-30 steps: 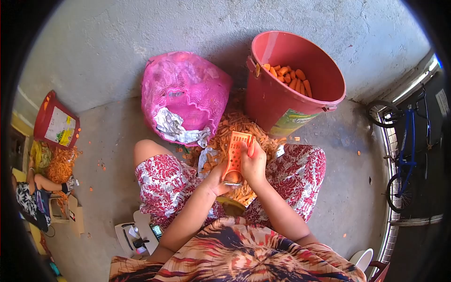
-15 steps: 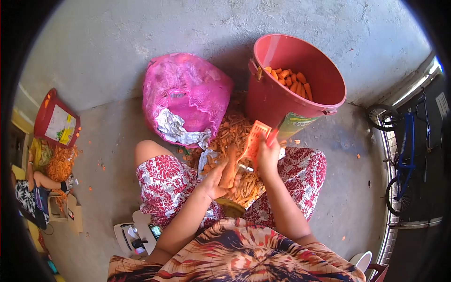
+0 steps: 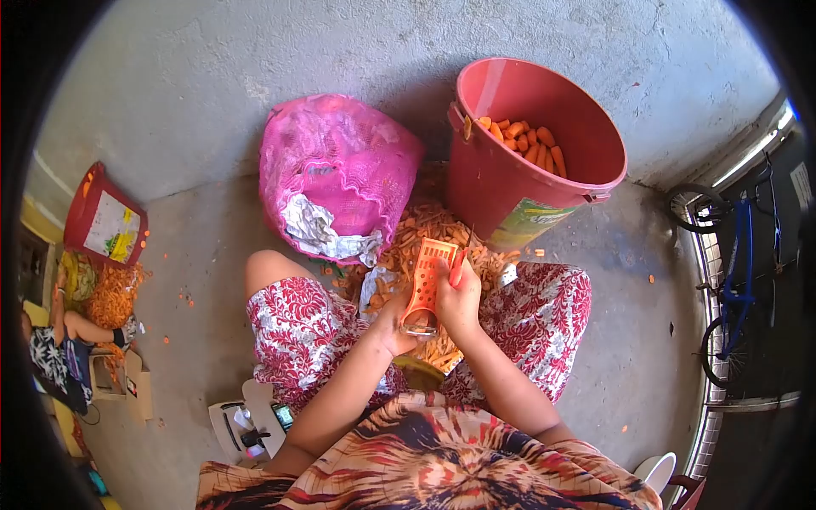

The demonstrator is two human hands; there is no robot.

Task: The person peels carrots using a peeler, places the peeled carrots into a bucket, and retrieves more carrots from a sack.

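Note:
My right hand (image 3: 459, 302) is closed around an orange peeler (image 3: 436, 252) with a slotted, perforated body. A knife with a red handle (image 3: 457, 269) is also in that hand, its thin blade pointing away from me. Under the peeler's blade end, my left hand (image 3: 391, 327) grips a carrot, now mostly covered by the peeler and fingers. Both hands meet low between my knees, above a heap of carrot peelings (image 3: 433, 224).
Beyond the heap stand a pink mesh sack (image 3: 340, 140) and a red bucket (image 3: 486, 191) containing peeled carrots (image 3: 544, 153). At far left, another person (image 3: 59, 340) sits near a red tub (image 3: 102, 217) and more peelings. A blue bicycle (image 3: 738, 280) leans at right.
The peeler has come down and left, onto the carrot, and its face has turned toward me. The left hand has shifted only slightly, and the carrot is now largely hidden.

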